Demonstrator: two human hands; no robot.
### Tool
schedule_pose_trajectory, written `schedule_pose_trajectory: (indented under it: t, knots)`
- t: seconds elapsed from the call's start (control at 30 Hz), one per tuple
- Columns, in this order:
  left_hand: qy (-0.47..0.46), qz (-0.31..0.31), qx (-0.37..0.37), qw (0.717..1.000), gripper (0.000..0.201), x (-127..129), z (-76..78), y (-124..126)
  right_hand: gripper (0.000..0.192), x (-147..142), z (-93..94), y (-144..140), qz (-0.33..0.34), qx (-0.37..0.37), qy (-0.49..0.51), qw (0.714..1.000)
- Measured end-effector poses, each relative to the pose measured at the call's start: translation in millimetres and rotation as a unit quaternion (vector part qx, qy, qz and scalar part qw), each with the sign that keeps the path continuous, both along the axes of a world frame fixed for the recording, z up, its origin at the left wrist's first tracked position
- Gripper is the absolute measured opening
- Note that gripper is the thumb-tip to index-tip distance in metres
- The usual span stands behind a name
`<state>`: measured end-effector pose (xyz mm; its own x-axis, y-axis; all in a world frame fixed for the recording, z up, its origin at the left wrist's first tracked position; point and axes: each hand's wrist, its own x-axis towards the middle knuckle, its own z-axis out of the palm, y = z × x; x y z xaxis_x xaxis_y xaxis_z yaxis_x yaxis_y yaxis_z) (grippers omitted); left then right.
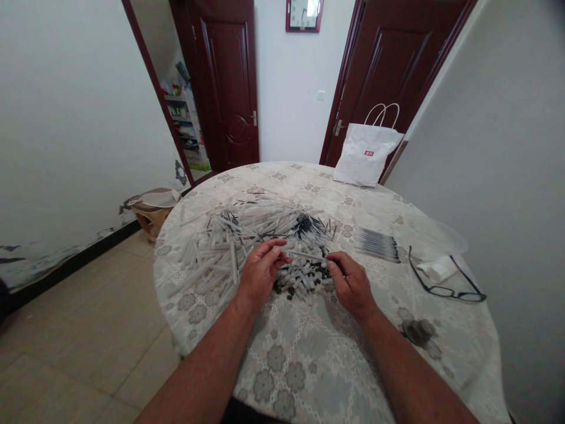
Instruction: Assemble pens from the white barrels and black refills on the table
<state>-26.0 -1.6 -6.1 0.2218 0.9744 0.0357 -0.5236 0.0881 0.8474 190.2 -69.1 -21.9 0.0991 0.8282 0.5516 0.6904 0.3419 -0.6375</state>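
A slim, whitish pen barrel [308,255] spans the gap between my hands, above the pile. My left hand [261,270] pinches its left end between thumb and fingers. At the other end, my right hand [352,281] closes thumb and forefinger on its darker tip. Below lie small clear and black pen caps [302,280]. Many translucent pen barrels [216,259] are heaped to the left and behind, with a bunch of dark-tipped thin pieces [306,224] among them. A tidy row of pens [377,244] lies to the right.
Black-framed glasses [445,291] and a crumpled white tissue [438,268] are at the right of the round, flower-patterned tablecloth [282,353]. Nearer stands a small dark object [418,331]. A white paper bag [368,154] stands at the back right; a stool [152,206] is left.
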Motion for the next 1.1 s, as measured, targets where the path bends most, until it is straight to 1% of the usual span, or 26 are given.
schedule_pose_trajectory:
  t: [0.13, 0.4, 0.73, 0.83, 0.93, 1.03, 1.1]
  knots:
    - [0.019, -0.008, 0.004, 1.000, 0.025, 0, -1.2, 0, 0.018, -2, 0.4, 0, 0.002, 0.000, -0.007, 1.000]
    - [-0.005, 0.018, -0.006, 1.000, 0.027, -2, 0.0, 3, 0.019, 8, -2.3, 0, -0.031, 0.012, 0.004, 0.999]
    - [0.015, -0.008, 0.004, 1.000, 0.023, 1, -2.6, 1, 0.018, -1, -1.9, 0, 0.000, -0.003, -0.018, 1.000]
    - [0.007, -0.005, 0.000, 1.000, 0.026, 2, -3.4, 1, 0.016, -3, -2.6, 2, 0.018, -0.005, -0.040, 0.999]
    - [0.006, 0.010, -0.002, 1.000, 0.032, 2, -5.6, 3, 0.017, -5, -4.5, 4, 0.037, 0.021, -0.072, 0.997]
    - [0.009, 0.033, 0.002, 0.999, 0.034, 1, -8.3, 7, 0.022, -8, -4.7, 4, 0.057, 0.044, -0.127, 0.989]
    - [0.014, 0.038, -0.006, 0.999, 0.036, 1, -9.5, 9, 0.023, -11, -3.2, 3, 0.050, 0.050, -0.167, 0.983]
